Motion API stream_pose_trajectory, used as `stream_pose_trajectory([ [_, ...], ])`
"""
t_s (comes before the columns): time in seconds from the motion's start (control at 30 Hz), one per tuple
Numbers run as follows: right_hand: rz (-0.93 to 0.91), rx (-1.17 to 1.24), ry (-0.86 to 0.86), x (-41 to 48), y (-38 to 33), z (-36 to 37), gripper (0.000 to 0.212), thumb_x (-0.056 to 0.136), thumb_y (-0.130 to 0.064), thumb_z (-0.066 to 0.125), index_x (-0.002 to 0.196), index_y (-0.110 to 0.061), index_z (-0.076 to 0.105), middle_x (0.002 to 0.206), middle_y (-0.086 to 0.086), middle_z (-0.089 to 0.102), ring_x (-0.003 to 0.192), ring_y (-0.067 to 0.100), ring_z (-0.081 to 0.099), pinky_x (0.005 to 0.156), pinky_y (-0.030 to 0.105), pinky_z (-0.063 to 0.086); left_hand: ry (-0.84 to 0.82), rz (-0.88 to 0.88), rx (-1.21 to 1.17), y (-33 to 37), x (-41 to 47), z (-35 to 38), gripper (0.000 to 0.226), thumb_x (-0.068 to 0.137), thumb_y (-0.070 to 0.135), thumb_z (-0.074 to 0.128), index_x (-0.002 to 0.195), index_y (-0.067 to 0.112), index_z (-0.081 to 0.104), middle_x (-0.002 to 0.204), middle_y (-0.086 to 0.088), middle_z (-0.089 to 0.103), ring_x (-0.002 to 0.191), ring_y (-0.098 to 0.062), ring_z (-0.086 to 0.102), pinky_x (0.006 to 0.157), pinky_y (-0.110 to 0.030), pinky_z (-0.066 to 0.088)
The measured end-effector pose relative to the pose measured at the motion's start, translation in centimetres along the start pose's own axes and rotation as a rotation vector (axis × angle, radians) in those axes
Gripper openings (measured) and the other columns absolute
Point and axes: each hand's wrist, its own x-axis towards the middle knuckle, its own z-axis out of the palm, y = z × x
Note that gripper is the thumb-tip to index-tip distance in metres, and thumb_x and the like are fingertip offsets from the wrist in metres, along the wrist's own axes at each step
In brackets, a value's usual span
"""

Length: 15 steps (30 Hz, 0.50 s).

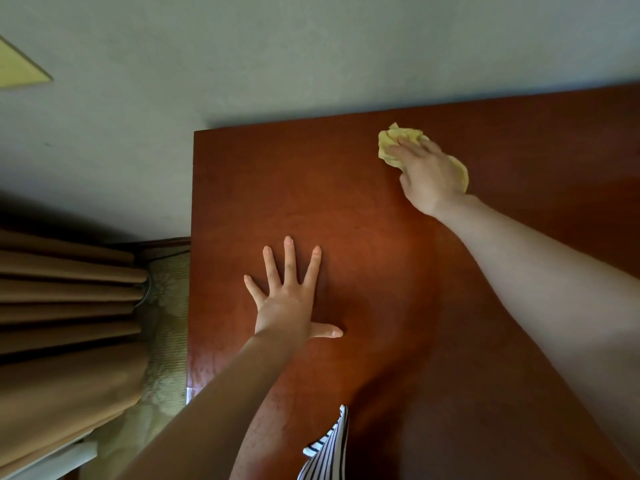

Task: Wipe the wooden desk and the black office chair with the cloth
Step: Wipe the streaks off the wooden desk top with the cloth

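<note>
Reddish-brown wooden desk top: smooth, polished, faint grain, with a glossy pale sheen along its near left edge.
Crumpled yellow cloth, far right, under my right hand: soft, matt, creased fabric.
Pale grey-green wall, far: matt, faintly mottled.
Tan pleated curtain, left: heavy cloth, dull, in smooth folds.
Greenish ribbed woven surface, between curtain and desk: coarse, matt.
Black-and-white striped garment, near: thin cloth.

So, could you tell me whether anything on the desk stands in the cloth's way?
Only the left hand, flat on the desk, nearer and to the left of the cloth, which the right hand presses near the far edge. Otherwise nothing visible.
</note>
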Motion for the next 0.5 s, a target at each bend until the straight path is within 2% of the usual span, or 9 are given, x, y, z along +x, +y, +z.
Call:
stream_pose_trajectory([
  [0.13,-0.022,0.060,-0.024,2.5,-3.6,0.6,0.056,0.090,0.000,0.044,0.143,-0.018,0.039,0.154,0.004,0.028,0.140,0.036,0.020,0.116,0.037,0.016,-0.012,0.000,0.002,0.1,0.1,-0.1,0.136,0.055,0.086,0.053,0.116,0.033,-0.057,0.139,-0.012,-0.051,0.133,-0.045,-0.035,0.106,-0.070,0.003],
  [0.23,-0.135,0.087,-0.061,2.5,-6.5,1.2,0.058,0.090,0.000,0.044,0.144,-0.019,0.038,0.155,0.003,0.027,0.140,0.033,0.020,0.116,0.034,0.015,-0.028,-0.010,0.004,0.0,0.1,-0.3,0.135,0.055,0.085,0.055,0.124,0.033,-0.050,0.141,-0.011,-0.048,0.134,-0.044,-0.034,0.107,-0.069,0.003],
  [0.33,-0.263,0.108,-0.086,0.1,-8.6,2.1,0.057,0.090,-0.002,0.044,0.144,-0.021,0.039,0.154,0.001,0.029,0.139,0.029,0.023,0.116,0.032,0.015,-0.047,-0.019,0.004,0.1,0.0,-0.5,0.134,0.056,0.083,0.057,0.128,0.033,-0.046,0.144,-0.010,-0.046,0.135,-0.044,-0.033,0.107,-0.069,0.003],
  [0.5,-0.368,0.172,-0.097,-6.0,-9.2,3.1,0.052,0.093,-0.005,0.044,0.142,-0.023,0.042,0.153,-0.003,0.032,0.138,0.024,0.024,0.115,0.034,0.017,-0.046,-0.028,0.008,0.1,-0.1,-0.9,0.135,0.058,0.081,0.060,0.134,0.033,-0.040,0.145,-0.010,-0.045,0.136,-0.043,-0.033,0.108,-0.068,0.005],
])
